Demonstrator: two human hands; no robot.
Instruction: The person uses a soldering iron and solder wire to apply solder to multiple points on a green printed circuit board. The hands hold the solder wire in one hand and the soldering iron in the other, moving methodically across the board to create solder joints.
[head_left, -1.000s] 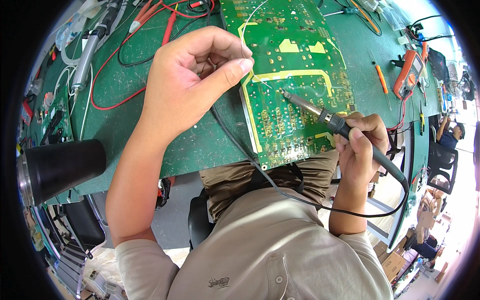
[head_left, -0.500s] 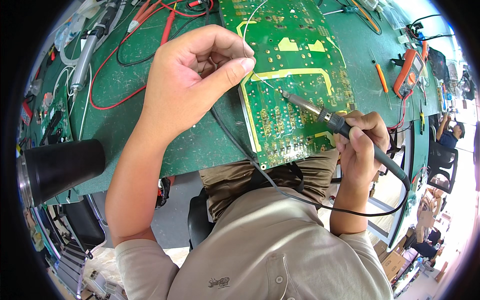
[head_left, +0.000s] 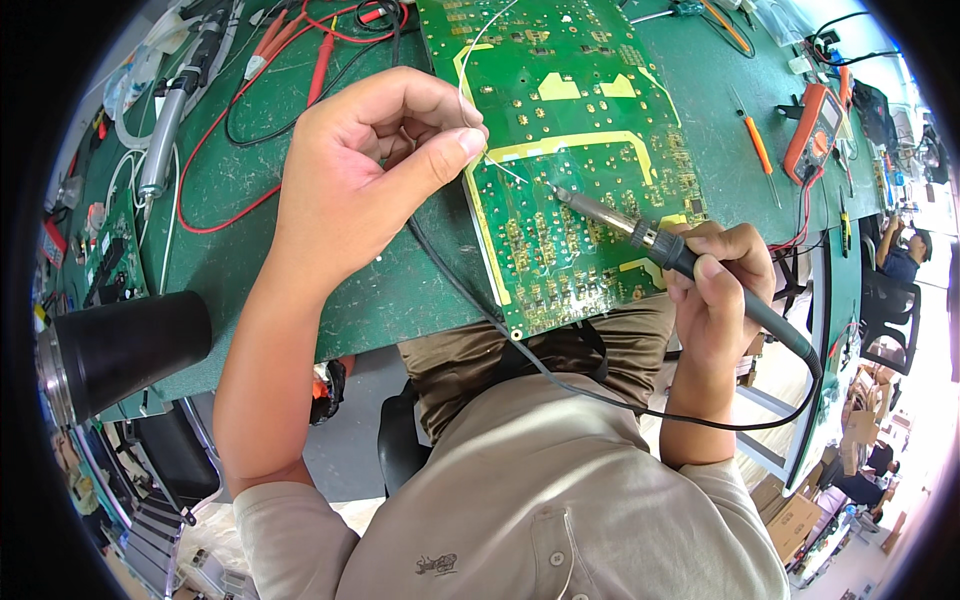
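Observation:
A large green circuit board lies on the bench with many small solder joints facing up. Thumb and fingers of my left hand pinch a thin silvery solder wire above the board's left edge, its short free end pointing right. My right hand grips a soldering iron by its dark handle. The iron's tip is at the middle of the board, a small gap from the wire's end. Whether the tip touches a joint, I cannot tell.
The iron's black cable loops across the bench edge and my lap. A black cylinder lies at the left. Red test leads are behind my left hand. At the right are an orange multimeter and a screwdriver.
My left hand has drawn the solder wire's end a little left, widening its gap from the iron's tip. The whole view has shifted slightly, and both hands keep their grips.

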